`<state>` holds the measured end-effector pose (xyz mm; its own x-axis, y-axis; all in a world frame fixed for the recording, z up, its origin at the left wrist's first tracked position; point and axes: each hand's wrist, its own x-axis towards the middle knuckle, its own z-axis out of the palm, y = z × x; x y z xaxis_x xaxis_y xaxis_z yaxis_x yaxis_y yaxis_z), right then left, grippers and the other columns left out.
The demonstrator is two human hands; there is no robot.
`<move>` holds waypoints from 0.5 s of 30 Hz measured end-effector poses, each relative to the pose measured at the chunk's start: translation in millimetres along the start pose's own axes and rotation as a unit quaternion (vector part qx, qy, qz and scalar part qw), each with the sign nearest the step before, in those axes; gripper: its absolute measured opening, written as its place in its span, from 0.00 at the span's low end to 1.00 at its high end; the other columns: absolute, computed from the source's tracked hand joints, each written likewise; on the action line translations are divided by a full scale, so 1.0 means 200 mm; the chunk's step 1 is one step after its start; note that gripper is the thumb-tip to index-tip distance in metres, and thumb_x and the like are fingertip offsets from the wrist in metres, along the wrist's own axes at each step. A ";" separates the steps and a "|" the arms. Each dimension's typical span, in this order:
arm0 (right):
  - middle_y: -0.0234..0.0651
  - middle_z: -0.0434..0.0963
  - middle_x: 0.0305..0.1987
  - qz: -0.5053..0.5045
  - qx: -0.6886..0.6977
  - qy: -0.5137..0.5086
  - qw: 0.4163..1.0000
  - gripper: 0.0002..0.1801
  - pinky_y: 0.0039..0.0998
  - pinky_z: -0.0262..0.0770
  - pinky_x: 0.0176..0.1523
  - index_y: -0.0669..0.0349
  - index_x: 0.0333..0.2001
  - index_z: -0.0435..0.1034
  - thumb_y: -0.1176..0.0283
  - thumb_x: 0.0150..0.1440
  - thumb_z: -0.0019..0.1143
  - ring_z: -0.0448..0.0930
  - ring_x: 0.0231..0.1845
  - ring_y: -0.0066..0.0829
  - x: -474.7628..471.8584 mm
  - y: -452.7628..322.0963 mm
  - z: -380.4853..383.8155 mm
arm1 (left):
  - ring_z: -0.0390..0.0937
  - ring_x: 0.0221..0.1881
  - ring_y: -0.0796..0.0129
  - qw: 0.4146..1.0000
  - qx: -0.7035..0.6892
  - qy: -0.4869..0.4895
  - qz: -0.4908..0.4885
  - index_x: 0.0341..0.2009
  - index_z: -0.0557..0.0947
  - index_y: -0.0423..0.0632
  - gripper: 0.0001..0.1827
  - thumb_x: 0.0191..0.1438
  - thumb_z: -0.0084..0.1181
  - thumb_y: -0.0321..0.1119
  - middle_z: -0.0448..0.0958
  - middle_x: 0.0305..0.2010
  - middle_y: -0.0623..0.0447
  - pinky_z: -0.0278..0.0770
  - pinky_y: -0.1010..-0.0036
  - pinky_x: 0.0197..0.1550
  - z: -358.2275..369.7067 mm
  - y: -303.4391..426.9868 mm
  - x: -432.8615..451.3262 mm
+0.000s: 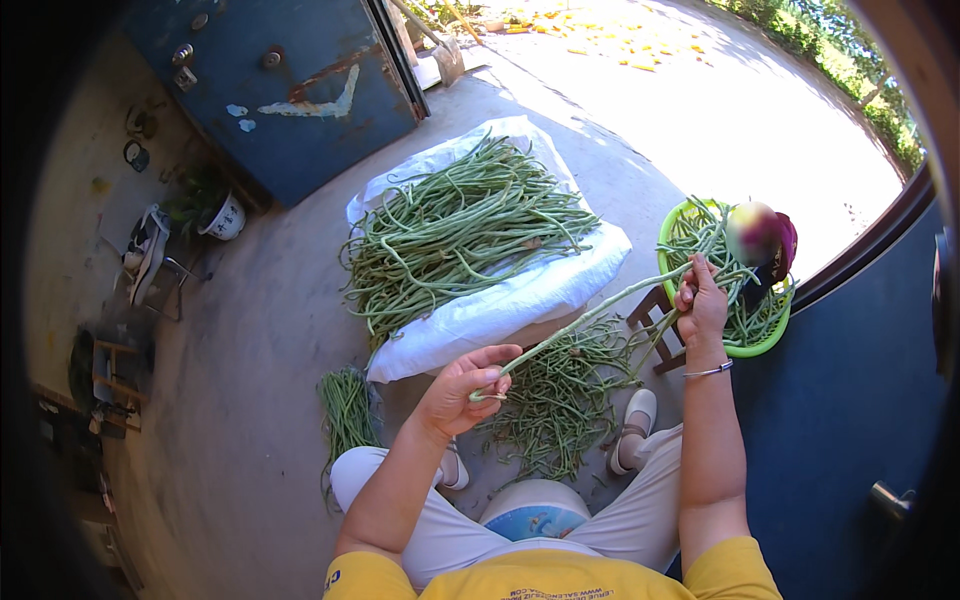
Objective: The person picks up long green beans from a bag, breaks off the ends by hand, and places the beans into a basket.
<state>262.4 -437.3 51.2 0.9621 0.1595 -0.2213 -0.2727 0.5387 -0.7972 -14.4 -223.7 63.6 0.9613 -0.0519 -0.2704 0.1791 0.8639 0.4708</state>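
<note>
A long green bean pod (592, 313) stretches slantwise between my two hands. My left hand (459, 391) pinches its lower end between thumb and fingers. My right hand (703, 306) grips the upper end beside a lime-green plastic basket (766, 346) of beans; thinner strands hang below that hand. A large heap of long beans (472, 217) lies on a white woven sheet (510, 319) in front of me. Short bean pieces (559, 409) are scattered on the floor between my feet. A smaller bundle of long beans (347, 409) rests on the floor at the left.
A dark wooden stool (658, 319) stands under the basket. A maroon and black item (780, 251), partly blurred, lies over the basket's beans. Blue metal doors (300, 97) (840, 420) flank the opening. A potted plant (223, 217) and a shovel (448, 61) stand farther off.
</note>
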 end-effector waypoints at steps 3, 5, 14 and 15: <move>0.25 0.67 0.19 -0.011 0.011 -0.012 1.000 0.07 0.16 0.51 0.12 0.58 0.33 0.67 0.67 0.55 0.52 0.60 0.09 0.12 0.02 -0.02 -0.03 | 0.58 0.13 0.84 0.999 0.018 0.029 0.004 0.53 0.66 0.41 0.24 0.50 0.50 0.25 0.73 0.26 0.52 0.57 0.91 0.15 0.02 0.00 -0.01; 0.25 0.68 0.19 -0.017 0.025 -0.017 0.999 0.08 0.17 0.51 0.12 0.57 0.34 0.67 0.66 0.56 0.50 0.60 0.10 0.12 0.03 -0.05 -0.05 | 0.59 0.15 0.84 0.999 0.042 0.023 0.014 0.53 0.66 0.42 0.25 0.48 0.52 0.25 0.72 0.27 0.52 0.56 0.90 0.15 0.01 0.02 -0.02; 0.33 0.74 0.24 0.018 -0.164 -0.055 0.985 0.10 0.16 0.53 0.12 0.63 0.38 0.68 0.68 0.57 0.48 0.60 0.09 0.12 0.00 -0.07 -0.04 | 0.59 0.15 0.83 0.992 0.070 0.065 0.082 0.52 0.67 0.41 0.22 0.50 0.49 0.24 0.73 0.28 0.52 0.56 0.89 0.16 0.01 0.03 -0.03; 0.35 0.75 0.25 0.029 -0.235 -0.084 0.968 0.10 0.16 0.54 0.12 0.64 0.39 0.68 0.68 0.57 0.48 0.60 0.09 0.12 -0.04 -0.05 -0.01 | 0.59 0.15 0.83 0.988 0.076 0.085 0.100 0.51 0.67 0.40 0.21 0.51 0.49 0.25 0.73 0.28 0.52 0.56 0.88 0.16 0.01 0.03 -0.03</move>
<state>258.2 -445.9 60.3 0.9199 0.3309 -0.2104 -0.2542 0.0946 -0.9625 -18.7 -219.9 69.3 0.9339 0.2081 -0.2907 0.0314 0.7621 0.6466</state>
